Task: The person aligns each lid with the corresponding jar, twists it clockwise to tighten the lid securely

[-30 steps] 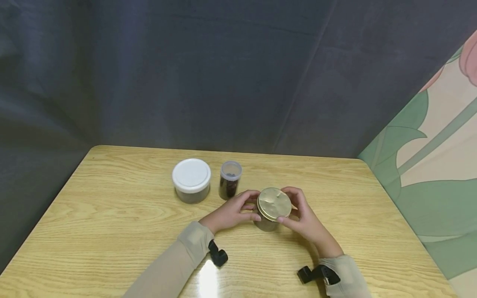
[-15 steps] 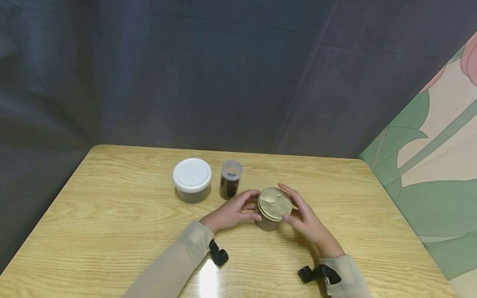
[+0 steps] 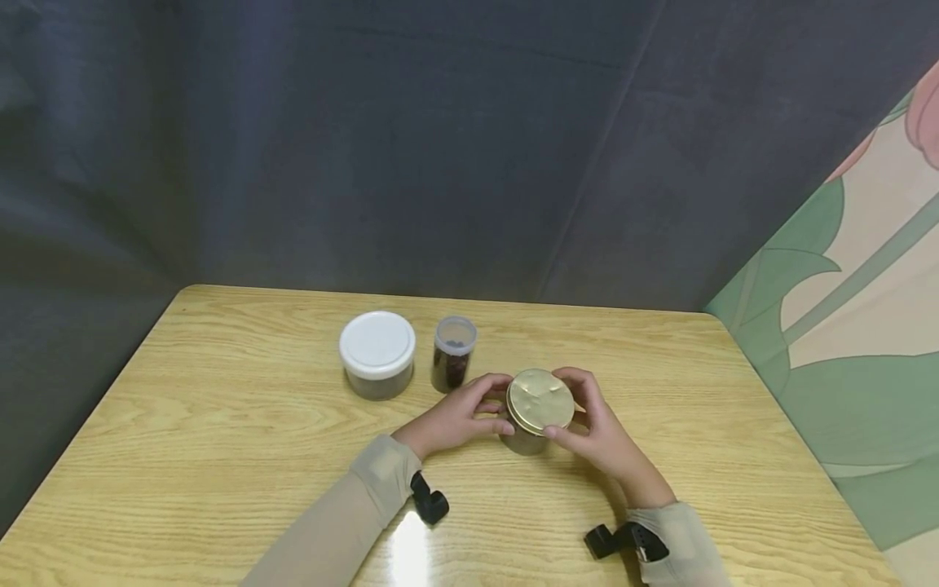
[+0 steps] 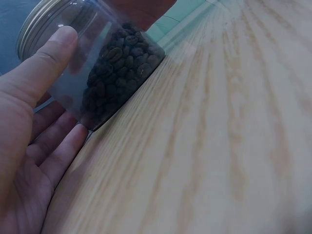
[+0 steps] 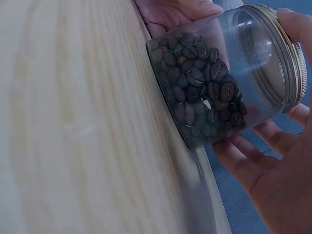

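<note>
A clear jar (image 5: 200, 87) partly filled with dark coffee beans (image 4: 119, 63) stands upright on the wooden table. Its gold screw lid (image 3: 541, 399) is on top and has dents in it. My left hand (image 3: 462, 420) holds the jar's body from the left, thumb on the near side and fingers around the far side. On the right, my right hand (image 3: 597, 428) grips the lid's rim between thumb and forefinger. Its other fingers lie along the jar's side in the right wrist view.
A slim clear container (image 3: 451, 363) with dark contents stands behind my left hand. Left of it is a round tub with a white lid (image 3: 377, 344). A dark cloth (image 3: 440, 163) hangs behind the table (image 3: 220, 456), and a patterned curtain (image 3: 866, 326) at the right.
My right fingers slid around the lid's rim away from me, then came back nearer. The dents on the lid now lie at a different angle. The left hand and jar have stayed in place.
</note>
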The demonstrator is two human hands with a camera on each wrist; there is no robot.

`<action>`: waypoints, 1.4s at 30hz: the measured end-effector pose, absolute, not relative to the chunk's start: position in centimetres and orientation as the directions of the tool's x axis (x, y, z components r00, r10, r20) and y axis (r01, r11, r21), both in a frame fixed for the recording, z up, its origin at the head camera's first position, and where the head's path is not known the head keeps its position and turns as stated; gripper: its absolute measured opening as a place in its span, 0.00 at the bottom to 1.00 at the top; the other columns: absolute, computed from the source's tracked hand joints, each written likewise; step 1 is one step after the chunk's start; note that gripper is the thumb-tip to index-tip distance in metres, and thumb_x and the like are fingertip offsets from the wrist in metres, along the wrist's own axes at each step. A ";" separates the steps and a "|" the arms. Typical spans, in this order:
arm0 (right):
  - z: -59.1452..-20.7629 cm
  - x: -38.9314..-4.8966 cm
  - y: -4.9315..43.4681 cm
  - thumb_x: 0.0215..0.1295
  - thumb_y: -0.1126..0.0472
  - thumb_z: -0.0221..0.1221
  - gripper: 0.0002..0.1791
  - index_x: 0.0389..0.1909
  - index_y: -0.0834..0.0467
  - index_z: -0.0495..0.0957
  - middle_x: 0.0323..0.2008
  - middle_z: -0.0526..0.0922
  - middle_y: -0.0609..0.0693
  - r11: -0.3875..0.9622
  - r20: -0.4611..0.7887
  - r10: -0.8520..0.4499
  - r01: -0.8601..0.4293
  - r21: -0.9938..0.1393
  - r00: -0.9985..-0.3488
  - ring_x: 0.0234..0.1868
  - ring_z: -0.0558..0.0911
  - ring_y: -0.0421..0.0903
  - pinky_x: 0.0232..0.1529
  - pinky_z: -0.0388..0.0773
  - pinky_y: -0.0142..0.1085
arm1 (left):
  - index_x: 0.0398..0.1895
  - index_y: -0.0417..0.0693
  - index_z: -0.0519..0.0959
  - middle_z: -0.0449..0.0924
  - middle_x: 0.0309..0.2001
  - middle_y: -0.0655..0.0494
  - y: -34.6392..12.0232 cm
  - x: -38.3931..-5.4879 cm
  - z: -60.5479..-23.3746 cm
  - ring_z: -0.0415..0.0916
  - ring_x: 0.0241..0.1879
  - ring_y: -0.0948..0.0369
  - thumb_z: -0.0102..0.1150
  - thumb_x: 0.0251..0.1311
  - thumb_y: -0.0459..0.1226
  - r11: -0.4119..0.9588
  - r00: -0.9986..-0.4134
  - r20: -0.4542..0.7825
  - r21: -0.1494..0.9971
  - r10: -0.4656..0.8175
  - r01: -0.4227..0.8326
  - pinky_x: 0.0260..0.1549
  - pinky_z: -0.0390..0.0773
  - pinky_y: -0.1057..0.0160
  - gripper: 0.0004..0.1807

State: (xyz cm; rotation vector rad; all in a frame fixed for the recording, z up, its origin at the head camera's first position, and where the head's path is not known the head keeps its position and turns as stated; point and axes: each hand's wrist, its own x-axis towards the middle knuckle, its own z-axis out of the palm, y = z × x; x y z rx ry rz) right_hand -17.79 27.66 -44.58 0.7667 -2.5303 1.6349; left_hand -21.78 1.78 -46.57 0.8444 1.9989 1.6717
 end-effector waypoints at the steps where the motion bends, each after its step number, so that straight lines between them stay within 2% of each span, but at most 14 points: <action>1: -44.6 -17.8 27.6 0.59 0.73 0.69 0.41 0.69 0.61 0.58 0.62 0.70 0.59 0.328 0.286 -0.380 -0.417 -0.848 -0.880 0.62 0.72 0.40 0.56 0.77 0.35 | 0.76 0.43 0.60 0.64 0.72 0.48 1.8 -21.8 -46.6 0.67 0.69 0.55 0.67 0.66 0.36 0.103 -0.737 0.077 0.975 0.671 0.195 0.63 0.72 0.69 0.38; 6: -44.5 -17.7 27.6 0.57 0.72 0.71 0.44 0.69 0.61 0.57 0.61 0.70 0.58 0.333 0.279 -0.368 -0.406 -0.851 -0.887 0.61 0.71 0.39 0.56 0.77 0.35 | 0.76 0.43 0.60 0.64 0.73 0.48 1.8 -21.8 -46.7 0.67 0.70 0.55 0.67 0.66 0.37 0.105 -0.737 0.079 0.974 0.671 0.200 0.63 0.72 0.69 0.38; 11: -44.4 -17.8 27.7 0.59 0.72 0.67 0.46 0.76 0.56 0.55 0.60 0.72 0.60 0.329 0.296 -0.403 -0.439 -0.836 -0.866 0.59 0.74 0.41 0.55 0.79 0.37 | 0.76 0.43 0.60 0.64 0.72 0.48 1.8 -21.8 -46.6 0.67 0.70 0.55 0.67 0.66 0.36 0.103 -0.737 0.077 0.975 0.672 0.196 0.63 0.72 0.69 0.38; 14: -44.3 -17.8 27.7 0.63 0.72 0.64 0.45 0.78 0.54 0.55 0.65 0.70 0.64 0.334 0.303 -0.431 -0.462 -0.822 -0.850 0.62 0.74 0.40 0.55 0.79 0.39 | 0.76 0.43 0.60 0.64 0.72 0.48 1.8 -21.8 -46.6 0.67 0.70 0.55 0.66 0.66 0.36 0.104 -0.737 0.074 0.976 0.672 0.194 0.63 0.72 0.69 0.38; 19: -44.1 -17.8 27.6 0.65 0.71 0.62 0.42 0.78 0.54 0.58 0.73 0.64 0.60 0.369 0.301 -0.445 -0.479 -0.796 -0.843 0.69 0.67 0.38 0.58 0.78 0.41 | 0.76 0.43 0.59 0.63 0.73 0.48 1.8 -21.9 -46.6 0.67 0.69 0.55 0.66 0.66 0.37 0.105 -0.734 0.071 0.976 0.676 0.191 0.63 0.72 0.69 0.39; 35: -43.8 -17.5 26.8 0.60 0.67 0.71 0.42 0.71 0.54 0.59 0.65 0.69 0.52 0.392 0.235 -0.366 -0.378 -0.839 -0.900 0.62 0.70 0.43 0.58 0.77 0.51 | 0.75 0.42 0.60 0.64 0.72 0.48 1.8 -21.9 -46.7 0.68 0.69 0.55 0.66 0.66 0.35 0.090 -0.732 0.091 0.975 0.676 0.205 0.63 0.72 0.69 0.38; 42: -43.8 -17.6 27.1 0.59 0.67 0.72 0.43 0.72 0.54 0.59 0.64 0.69 0.52 0.396 0.238 -0.387 -0.394 -0.830 -0.891 0.62 0.71 0.42 0.58 0.79 0.45 | 0.74 0.43 0.63 0.65 0.71 0.49 1.8 -21.9 -46.8 0.69 0.68 0.55 0.67 0.65 0.35 0.077 -0.737 0.103 0.976 0.668 0.206 0.63 0.73 0.68 0.37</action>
